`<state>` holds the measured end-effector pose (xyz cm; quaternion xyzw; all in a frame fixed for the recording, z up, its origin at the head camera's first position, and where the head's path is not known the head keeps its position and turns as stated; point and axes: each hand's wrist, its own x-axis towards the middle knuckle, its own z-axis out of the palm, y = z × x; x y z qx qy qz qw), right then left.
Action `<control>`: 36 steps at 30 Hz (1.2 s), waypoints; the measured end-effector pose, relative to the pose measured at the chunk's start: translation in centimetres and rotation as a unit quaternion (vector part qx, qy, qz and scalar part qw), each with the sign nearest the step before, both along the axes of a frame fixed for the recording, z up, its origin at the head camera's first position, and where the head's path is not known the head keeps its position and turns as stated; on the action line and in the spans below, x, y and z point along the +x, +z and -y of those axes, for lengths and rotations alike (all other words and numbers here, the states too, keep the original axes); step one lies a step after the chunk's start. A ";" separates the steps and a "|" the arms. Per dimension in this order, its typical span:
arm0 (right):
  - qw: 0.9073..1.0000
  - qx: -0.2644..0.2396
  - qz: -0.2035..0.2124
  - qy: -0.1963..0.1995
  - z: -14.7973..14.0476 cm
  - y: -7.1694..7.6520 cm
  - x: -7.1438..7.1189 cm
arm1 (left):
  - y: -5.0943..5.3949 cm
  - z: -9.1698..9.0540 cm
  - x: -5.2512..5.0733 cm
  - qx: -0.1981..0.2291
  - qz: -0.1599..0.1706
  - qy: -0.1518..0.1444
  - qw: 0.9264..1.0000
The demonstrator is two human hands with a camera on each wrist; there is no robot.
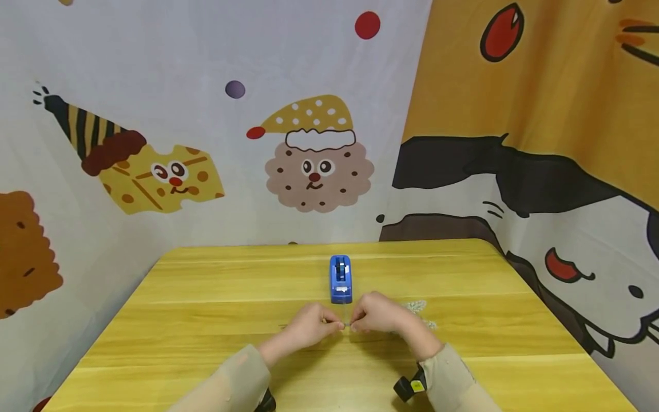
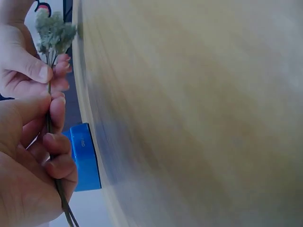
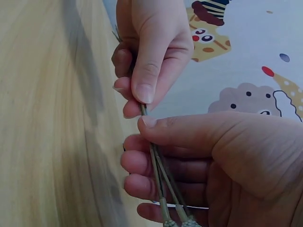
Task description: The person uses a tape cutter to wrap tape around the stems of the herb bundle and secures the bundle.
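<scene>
Several thin green stems (image 3: 158, 172) with pale grey-green flower heads (image 2: 54, 30) are held crosswise between both hands. The left hand (image 1: 308, 327) pinches the stems between thumb and fingers, their bare ends passing through its palm in the left wrist view. Close beside it, the right hand (image 1: 380, 313) pinches the same stems with thumb and fingers, nearer the flower heads. A small gap separates the two thumb tips. Just beyond the hands stands a blue tape dispenser (image 1: 341, 279); a clear strip seems to run from its front toward the stems.
The wooden table (image 1: 206, 286) reaches back to a cloth backdrop (image 1: 180, 46) printed with cartoon figures. Both forearms lie over the table's near part, with a black device (image 1: 410, 386) at the right wrist.
</scene>
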<state>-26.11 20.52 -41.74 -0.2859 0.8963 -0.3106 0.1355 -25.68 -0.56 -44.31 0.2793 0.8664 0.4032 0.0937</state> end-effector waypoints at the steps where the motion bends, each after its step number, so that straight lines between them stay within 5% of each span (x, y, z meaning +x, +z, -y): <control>1: 1.000 0.002 0.000 0.001 0.0 0.0 0.0 | 0.0 -0.1 0.0 -0.002 -0.002 0.004 1.000; 8: 1.000 0.002 -0.002 -0.004 0.1 -0.1 0.1 | 0.2 -0.1 0.2 -0.006 -0.019 0.020 1.000; 13: 1.000 0.010 -0.018 -0.001 0.2 -0.2 0.0 | 0.4 0.3 0.0 -0.005 0.001 0.010 1.000; 24: 0.998 0.023 -0.055 -0.001 0.2 -0.1 0.1 | 0.2 0.8 -0.7 0.004 0.035 -0.067 0.997; 36: 0.997 0.032 -0.065 0.004 0.3 0.1 0.0 | 0.2 0.9 -0.7 -0.001 -0.001 -0.063 0.998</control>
